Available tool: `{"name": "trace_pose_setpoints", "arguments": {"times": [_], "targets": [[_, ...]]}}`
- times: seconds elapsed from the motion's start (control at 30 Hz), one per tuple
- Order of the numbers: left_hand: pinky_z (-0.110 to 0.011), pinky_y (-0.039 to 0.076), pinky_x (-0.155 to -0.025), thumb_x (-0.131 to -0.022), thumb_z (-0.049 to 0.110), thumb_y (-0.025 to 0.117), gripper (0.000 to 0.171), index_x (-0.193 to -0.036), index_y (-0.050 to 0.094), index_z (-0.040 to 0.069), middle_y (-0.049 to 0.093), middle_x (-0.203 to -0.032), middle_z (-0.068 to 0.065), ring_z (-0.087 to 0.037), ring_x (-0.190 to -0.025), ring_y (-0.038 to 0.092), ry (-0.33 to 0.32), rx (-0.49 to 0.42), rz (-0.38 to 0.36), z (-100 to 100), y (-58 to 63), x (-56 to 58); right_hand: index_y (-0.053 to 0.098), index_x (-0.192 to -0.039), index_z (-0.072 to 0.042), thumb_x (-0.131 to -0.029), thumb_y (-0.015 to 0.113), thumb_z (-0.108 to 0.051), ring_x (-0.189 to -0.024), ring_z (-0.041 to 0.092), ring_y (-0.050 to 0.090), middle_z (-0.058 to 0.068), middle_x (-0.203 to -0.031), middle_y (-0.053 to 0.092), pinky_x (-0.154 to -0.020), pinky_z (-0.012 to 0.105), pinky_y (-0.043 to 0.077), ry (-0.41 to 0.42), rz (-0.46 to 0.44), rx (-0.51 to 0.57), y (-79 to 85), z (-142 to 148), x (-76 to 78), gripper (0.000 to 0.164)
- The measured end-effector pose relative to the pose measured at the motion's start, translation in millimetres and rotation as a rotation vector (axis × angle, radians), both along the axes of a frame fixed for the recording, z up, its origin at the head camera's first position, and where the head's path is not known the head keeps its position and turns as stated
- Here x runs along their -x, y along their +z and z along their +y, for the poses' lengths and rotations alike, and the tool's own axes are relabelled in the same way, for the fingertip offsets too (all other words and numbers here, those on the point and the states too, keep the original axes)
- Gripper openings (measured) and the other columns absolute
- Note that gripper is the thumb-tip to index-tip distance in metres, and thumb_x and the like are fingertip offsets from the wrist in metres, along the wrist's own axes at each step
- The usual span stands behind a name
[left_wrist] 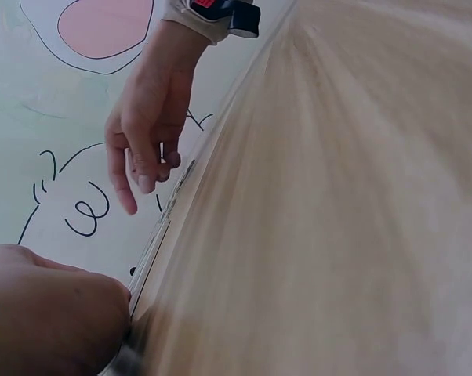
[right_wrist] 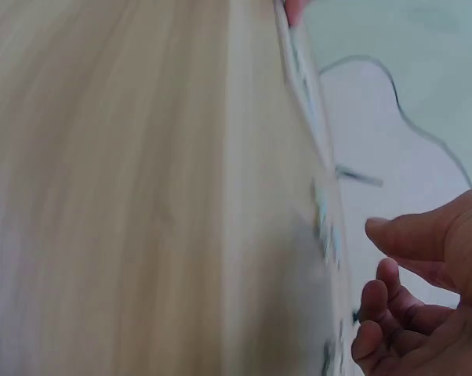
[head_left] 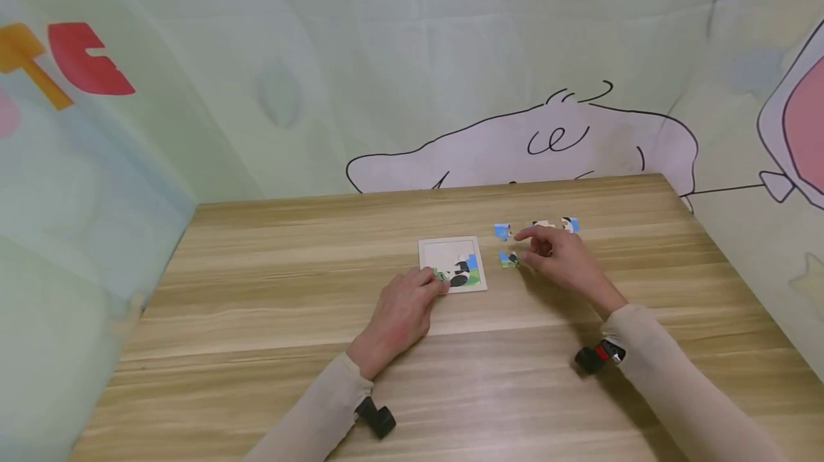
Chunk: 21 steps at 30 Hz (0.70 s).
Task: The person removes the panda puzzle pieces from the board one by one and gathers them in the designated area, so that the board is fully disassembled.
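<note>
A square jigsaw puzzle tray [head_left: 444, 246] lies on the table, a panda picture [head_left: 465, 273] partly filling its lower right. My left hand [head_left: 400, 308] grips the tray's lower left corner, its fingers covering part of the picture there. To the right, my right hand [head_left: 558, 258] hovers over loose puzzle pieces, thumb and index finger apart with nothing between them. One blue-and-green piece [head_left: 507, 259] lies by the thumb, and a blue piece [head_left: 501, 231] sits just beyond the index fingertip. In the right wrist view the other fingers [right_wrist: 389, 301] curl loosely.
Behind the right hand lie more loose pieces, one with blue and black [head_left: 571, 223] and a pale one [head_left: 543, 223] partly hidden. The wooden table [head_left: 290, 290] ends at a printed cloth backdrop [head_left: 309, 90]. Each wrist carries a small black camera [head_left: 376, 418].
</note>
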State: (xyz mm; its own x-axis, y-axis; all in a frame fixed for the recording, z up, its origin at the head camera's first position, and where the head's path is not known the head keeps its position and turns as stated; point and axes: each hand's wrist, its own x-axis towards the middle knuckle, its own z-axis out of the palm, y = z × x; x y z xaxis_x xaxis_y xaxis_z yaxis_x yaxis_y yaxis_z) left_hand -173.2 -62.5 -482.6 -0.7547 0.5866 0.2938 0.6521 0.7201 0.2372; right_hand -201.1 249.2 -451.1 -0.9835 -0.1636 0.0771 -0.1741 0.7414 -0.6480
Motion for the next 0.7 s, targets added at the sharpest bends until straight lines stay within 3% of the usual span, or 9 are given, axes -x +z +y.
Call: {"name": "trace_pose_setpoints", "arguments": {"times": [0.3, 0.7], "targets": [[-0.032, 0.051, -0.076, -0.103, 0.009, 0.068, 0.023, -0.12, 0.082, 0.016, 0.071, -0.104, 0.001, -0.018, -0.091, 0.064, 0.007, 0.012, -0.004, 0.8, 1.3, -0.6, 0.074, -0.129, -0.001, -0.095, 0.079, -0.011, -0.081, 0.017, 0.057, 0.008, -0.093, 0.068, -0.074, 0.029, 0.047, 0.14, -0.045, -0.009, -0.2, -46.3, 5.9, 0.035], [-0.033, 0.052, -0.075, -0.103, 0.009, 0.069, 0.022, -0.118, 0.082, 0.015, 0.07, -0.102, 0.0, -0.018, -0.088, 0.062, 0.003, 0.005, 0.006, 1.8, 1.9, -0.2, 0.072, -0.133, -0.001, -0.092, 0.083, -0.022, -0.09, 0.021, 0.056, 0.011, -0.103, 0.064, -0.079, 0.033, 0.045, 0.157, -0.034, -0.121, -9.1, -70.2, 3.1, 0.048]]}}
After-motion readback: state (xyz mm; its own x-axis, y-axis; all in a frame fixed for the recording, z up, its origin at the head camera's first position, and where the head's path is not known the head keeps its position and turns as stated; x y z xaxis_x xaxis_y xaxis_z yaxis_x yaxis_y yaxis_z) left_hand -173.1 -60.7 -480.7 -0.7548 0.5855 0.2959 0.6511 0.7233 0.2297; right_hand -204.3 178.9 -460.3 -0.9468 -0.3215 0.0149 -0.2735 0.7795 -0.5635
